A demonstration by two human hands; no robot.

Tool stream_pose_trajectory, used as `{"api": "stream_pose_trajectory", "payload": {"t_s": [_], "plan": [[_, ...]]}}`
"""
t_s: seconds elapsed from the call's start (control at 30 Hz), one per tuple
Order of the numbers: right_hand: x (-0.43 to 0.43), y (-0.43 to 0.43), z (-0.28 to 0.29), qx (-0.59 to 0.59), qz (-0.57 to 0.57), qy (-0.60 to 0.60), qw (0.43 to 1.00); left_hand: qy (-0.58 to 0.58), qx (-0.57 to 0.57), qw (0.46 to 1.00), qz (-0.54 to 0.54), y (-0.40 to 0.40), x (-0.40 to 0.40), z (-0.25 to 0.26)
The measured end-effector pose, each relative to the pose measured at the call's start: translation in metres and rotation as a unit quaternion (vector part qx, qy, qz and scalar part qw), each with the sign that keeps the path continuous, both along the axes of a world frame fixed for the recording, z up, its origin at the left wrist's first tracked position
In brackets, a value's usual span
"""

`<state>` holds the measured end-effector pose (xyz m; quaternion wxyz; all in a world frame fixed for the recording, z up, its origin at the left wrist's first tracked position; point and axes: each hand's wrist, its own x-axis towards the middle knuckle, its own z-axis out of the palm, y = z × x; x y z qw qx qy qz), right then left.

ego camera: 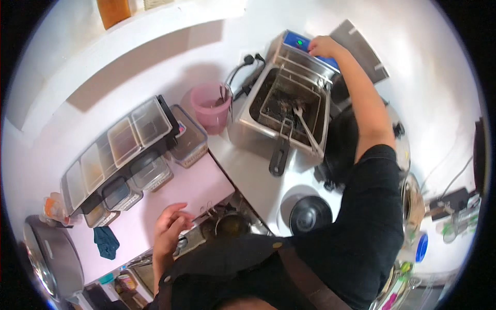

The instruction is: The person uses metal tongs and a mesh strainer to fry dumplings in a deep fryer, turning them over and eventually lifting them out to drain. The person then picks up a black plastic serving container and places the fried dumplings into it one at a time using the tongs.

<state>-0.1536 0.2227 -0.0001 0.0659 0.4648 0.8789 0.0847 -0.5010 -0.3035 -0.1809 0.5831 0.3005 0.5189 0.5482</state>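
Note:
My right hand point(324, 47) reaches to the blue control panel point(297, 41) at the back of a stainless steel deep fryer point(252, 133). Its fingertips are at the panel, close to a lit green light; what they touch there is hidden. In the fryer's dark well sits a wire basket point(286, 124) with a black handle point(279, 157) pointing toward me. Metal tongs point(307, 130) lean across the basket and the front rim. Over the pale pink counter, my left hand point(172, 223) hovers with bent fingers and holds nothing.
A black bowl point(311, 215) stands before the fryer. To its left are a pink bucket point(211, 110) holding utensils, a lidded plastic box point(188, 139) and a rack of clear-lidded containers point(124, 141). A dark cloth point(106, 243) lies on the counter point(193, 178). A black pan point(343, 139) stands right of the fryer.

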Motion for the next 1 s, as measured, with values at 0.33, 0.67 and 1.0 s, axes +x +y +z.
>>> {"api": "stream_pose_trajectory", "payload": {"t_s": [0.33,0.67,1.0], "plan": [[0.030,-0.309,-0.083,-0.088,-0.062,-0.010,0.994,-0.170,0.039,0.969,-0.173,0.083,0.063,0.010],[0.012,-0.327,-0.107,0.268,0.033,0.393,0.879,-0.312,-0.076,0.907,-0.274,0.200,0.161,0.024],[0.018,-0.343,-0.085,0.186,-0.084,0.702,0.682,-0.381,-0.078,0.891,-0.233,0.188,0.164,0.011]]}}
